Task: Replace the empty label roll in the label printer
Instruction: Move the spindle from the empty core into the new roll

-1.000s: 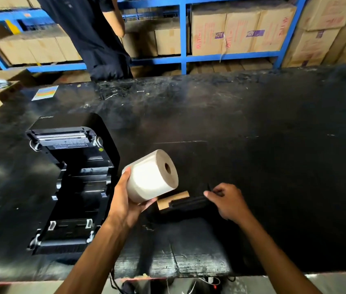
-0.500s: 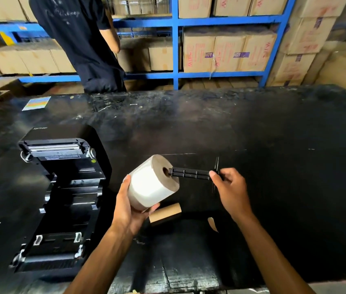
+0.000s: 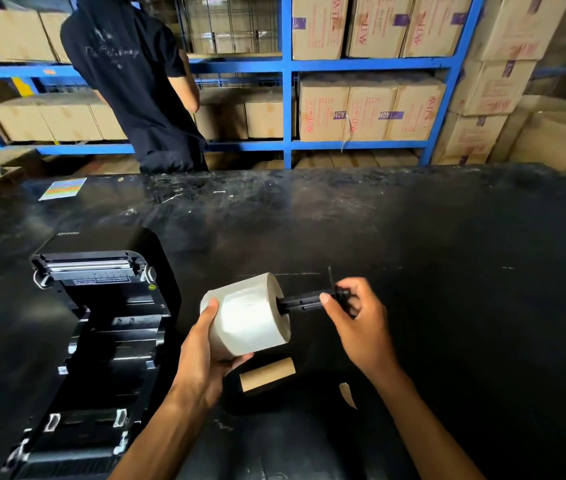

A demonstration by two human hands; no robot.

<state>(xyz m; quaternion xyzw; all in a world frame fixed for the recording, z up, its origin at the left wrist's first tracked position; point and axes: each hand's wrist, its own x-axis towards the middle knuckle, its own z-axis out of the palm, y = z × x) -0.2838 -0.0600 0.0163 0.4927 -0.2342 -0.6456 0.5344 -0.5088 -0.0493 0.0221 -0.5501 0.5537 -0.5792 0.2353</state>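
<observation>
The right hand point(image 3: 357, 313), fingers pinching the black spindle point(image 3: 304, 301), has now pushed it deeper into the new label roll point(image 3: 248, 315) gripped by the left hand point(image 3: 205, 355), so loading the open printer point(image 3: 97, 327) looks next.

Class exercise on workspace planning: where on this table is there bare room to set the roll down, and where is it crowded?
Free: the wide stretch of table right of the right hand, and beyond the printer. Crowded: near the cardboard tube and paper scrap.
</observation>
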